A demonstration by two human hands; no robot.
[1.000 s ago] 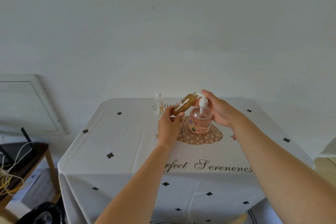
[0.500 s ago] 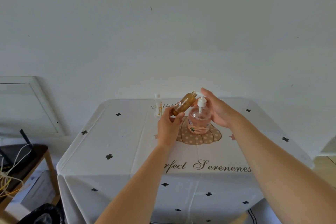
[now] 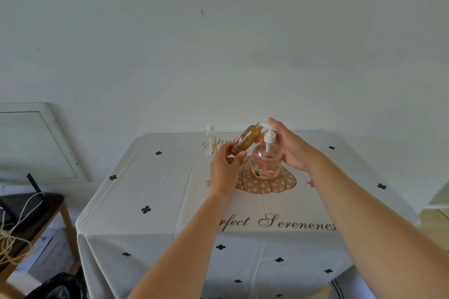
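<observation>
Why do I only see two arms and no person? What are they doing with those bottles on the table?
The camera sits on the person's head, looking forward and down, so only their arms show. The left hand holds a small brown bottle, tilted, its open neck at the spout of a pink pump bottle. The right hand rests at the white pump top, perhaps to squirt soap in. The pump bottle stands on a white tablecloth, and a little clear bottle stands farther back.

Table [image 3: 170, 189] in cross-print cloth [image 3: 150, 233], pink pump bottle [image 3: 267, 165] and small clear bottle [image 3: 211, 143] upright on it.
</observation>
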